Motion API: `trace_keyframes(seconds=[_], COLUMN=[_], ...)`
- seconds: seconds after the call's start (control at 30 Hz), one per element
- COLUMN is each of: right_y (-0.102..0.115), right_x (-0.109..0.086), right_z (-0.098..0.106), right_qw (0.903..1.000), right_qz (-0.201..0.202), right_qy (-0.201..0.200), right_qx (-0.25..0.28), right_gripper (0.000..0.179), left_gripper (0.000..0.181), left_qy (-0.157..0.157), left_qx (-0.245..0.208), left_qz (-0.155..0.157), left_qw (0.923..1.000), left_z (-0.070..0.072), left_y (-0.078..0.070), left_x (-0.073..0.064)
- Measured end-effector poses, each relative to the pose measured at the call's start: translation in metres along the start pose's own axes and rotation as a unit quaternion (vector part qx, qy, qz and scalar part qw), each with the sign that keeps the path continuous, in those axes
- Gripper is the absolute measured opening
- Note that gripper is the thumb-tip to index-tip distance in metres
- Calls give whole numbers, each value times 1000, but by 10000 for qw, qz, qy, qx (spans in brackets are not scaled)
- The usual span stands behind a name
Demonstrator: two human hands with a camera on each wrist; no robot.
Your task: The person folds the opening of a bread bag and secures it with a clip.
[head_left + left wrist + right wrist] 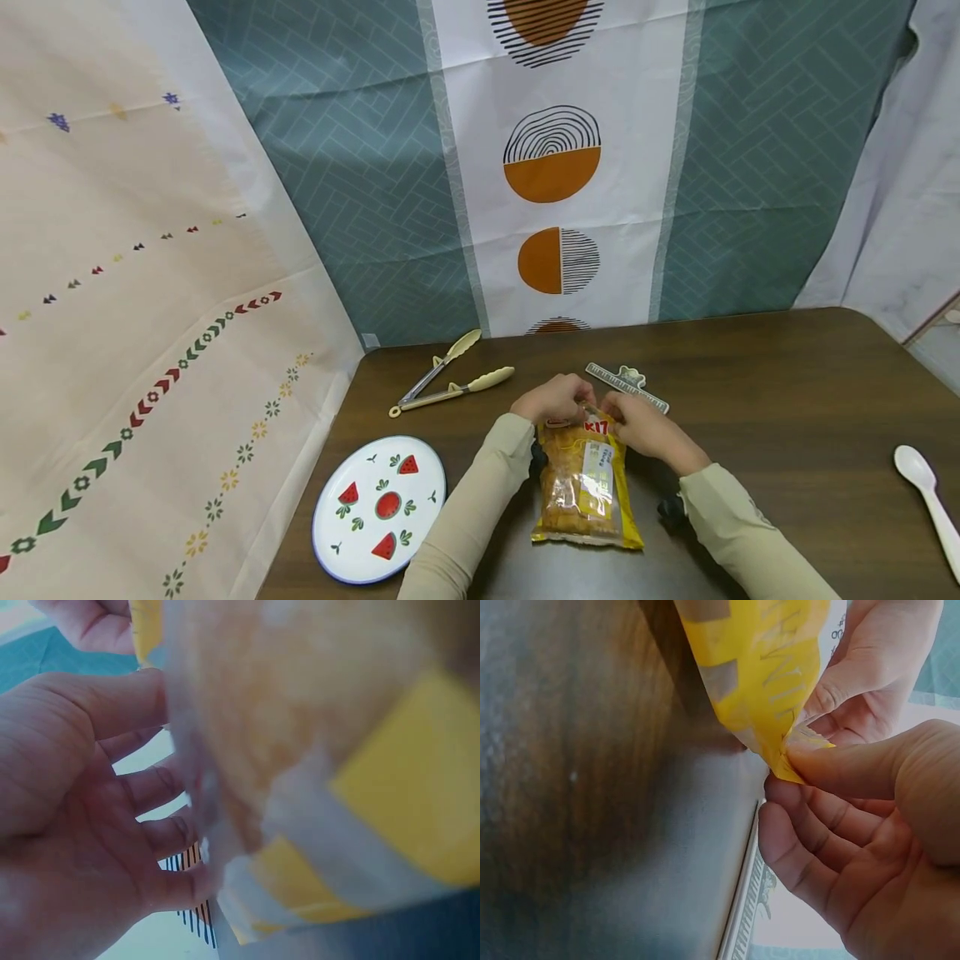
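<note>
A yellow and clear plastic bread bag point(577, 483), golden-brown inside, stands between both hands over the middle of the table. At its top left, my left hand point(557, 398) pinches the upper edge. My right hand point(647, 429) grips the top right corner, and in the right wrist view the yellow corner point(787, 761) is caught between thumb and curled fingers. The left wrist view has the left hand's thumb point(127, 701) and fingers along the bag's side point(300, 780). Just behind the right hand lies a long clip point(628, 385) with a ruler-like bar.
Open tongs point(442, 387) with cream tips lie at the back left. A white plate point(367, 542) with watermelon pictures sits at the left front. A white spoon point(928, 487) rests near the right edge. Cloth hangs point(375, 208) behind the brown table point(795, 400).
</note>
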State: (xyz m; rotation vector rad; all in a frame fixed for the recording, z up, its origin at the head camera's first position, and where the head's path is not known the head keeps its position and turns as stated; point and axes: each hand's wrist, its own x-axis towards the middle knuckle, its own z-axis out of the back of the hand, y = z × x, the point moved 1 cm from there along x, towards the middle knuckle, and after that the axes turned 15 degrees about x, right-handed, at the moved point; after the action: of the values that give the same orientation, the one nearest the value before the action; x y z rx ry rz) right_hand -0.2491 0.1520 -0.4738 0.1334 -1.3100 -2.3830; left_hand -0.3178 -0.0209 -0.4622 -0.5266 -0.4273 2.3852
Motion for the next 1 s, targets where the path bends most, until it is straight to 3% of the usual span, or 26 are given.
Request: trace_keyframes(seconds=[0.2, 0.4, 0.63, 1.0], right_y=[3, 5, 7, 5], right_x=[-1, -3, -4, -8], right_z=[0, -1, -2, -3], right_qw=[9997, 9993, 9993, 9979], right_qz=[208, 172, 141, 497], right_qy=[-124, -185, -201, -227], right_qx=[-78, -283, -288, -359], right_gripper=[19, 18, 18, 19], left_gripper=[14, 16, 16, 18], left_qy=[24, 62, -147, -313], left_qx=[-367, -735, -262, -166], left_qz=[0, -182, -489, -640], left_qw=[9993, 9971, 9983, 9973], left_z=[-1, -1, 1, 1], left_y=[4, 7, 12, 15], left_x=[0, 0, 1, -1])
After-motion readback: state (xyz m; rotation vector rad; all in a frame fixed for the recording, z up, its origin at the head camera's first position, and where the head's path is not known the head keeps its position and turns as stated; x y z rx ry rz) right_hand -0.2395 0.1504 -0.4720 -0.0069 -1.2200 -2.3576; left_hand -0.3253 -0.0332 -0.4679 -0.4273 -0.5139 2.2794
